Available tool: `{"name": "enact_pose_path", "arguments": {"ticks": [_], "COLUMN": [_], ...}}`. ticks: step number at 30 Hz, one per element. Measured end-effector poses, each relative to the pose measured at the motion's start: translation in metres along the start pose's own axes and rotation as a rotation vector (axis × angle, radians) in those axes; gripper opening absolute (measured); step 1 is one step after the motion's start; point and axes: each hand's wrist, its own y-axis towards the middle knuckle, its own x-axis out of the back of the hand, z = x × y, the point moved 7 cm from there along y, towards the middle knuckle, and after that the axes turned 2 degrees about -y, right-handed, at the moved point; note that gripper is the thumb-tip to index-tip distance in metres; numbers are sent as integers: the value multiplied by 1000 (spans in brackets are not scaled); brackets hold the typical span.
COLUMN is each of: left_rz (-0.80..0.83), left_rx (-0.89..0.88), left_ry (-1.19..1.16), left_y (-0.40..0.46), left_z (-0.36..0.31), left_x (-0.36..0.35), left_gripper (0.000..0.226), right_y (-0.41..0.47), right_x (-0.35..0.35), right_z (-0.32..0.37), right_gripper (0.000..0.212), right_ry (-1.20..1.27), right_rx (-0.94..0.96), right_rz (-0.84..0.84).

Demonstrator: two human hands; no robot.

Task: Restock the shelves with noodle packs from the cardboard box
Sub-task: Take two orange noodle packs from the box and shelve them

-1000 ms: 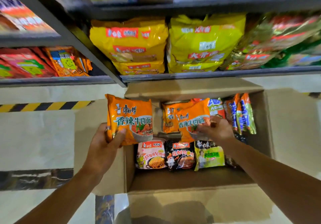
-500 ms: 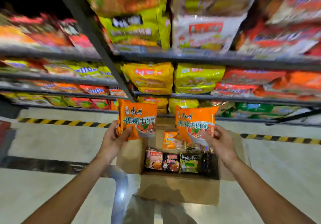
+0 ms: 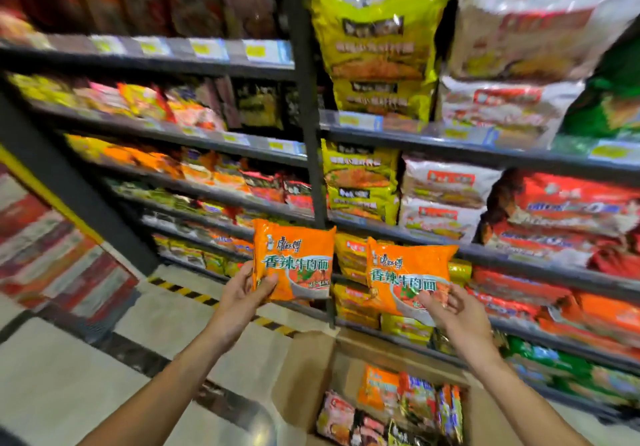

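Now I am gripping one orange noodle pack [image 3: 293, 261] in my left hand [image 3: 246, 292] and another pack [image 3: 406, 278] in my right hand [image 3: 451, 310], facing the shelves [image 3: 485, 154]; neither is shelved, and the near cardboard box [image 3: 304, 376] is holding many more

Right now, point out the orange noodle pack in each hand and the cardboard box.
left orange pack [image 3: 294, 262], head view, middle of its printed front.
right orange pack [image 3: 405, 276], head view, middle of its front, on the green lettering.
cardboard box [image 3: 304, 373], head view, bare left flap.
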Motion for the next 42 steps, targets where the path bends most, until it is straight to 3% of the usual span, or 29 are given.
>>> {"name": "enact_pose_path", "arguments": {"ticks": [2,4,8,11,15,18,20,25,29,34,38,42], "left_rz": [-18,-38,-96,-126,-161,-207,-242,-283,-341,-374,-400,-402], "left_rx": [-35,-81,-163,-223,-293,-348,-371,-411,-446,-468,-493,-506], "left_ry": [-24,-21,-45,-53,-99,-141,-161,-183,-197,-221,-196,-163], "left_y": [-10,-19,-38,-52,-77,-99,-111,-137,-145,-140,-117,-83], "left_z": [-21,-39,-70,-90,-114,-130,-136,-148,-156,-163,-171,-180], "left_x": [20,40,84,126,196,256,296,377,429,472,498,523], "left_gripper": [52,46,32,35,30,28,28,29,25,25,20,20], "right_y": [-3,-11,-33,-49,-71,-85,-91,-121,-132,-138,-121,-96], "right_x": [-19,-37,-79,-117,-183,-236,-275,-363,-406,-443,-468,-501], "right_z": [28,57,113,141,163,177,184,226,251,285,306,324], "right_gripper": [60,27,26,27,41,74,83,46,55,36,44,37], "right_ry": [5,11,8,-6,-45,-69,-91,-80,-86,-78,-78,-70], "right_rx": [17,70,188,260,309,331,359,428,481,555,592,617], "right_rz": [38,56,89,81,91,95,106,150,176,218,211,213]}}
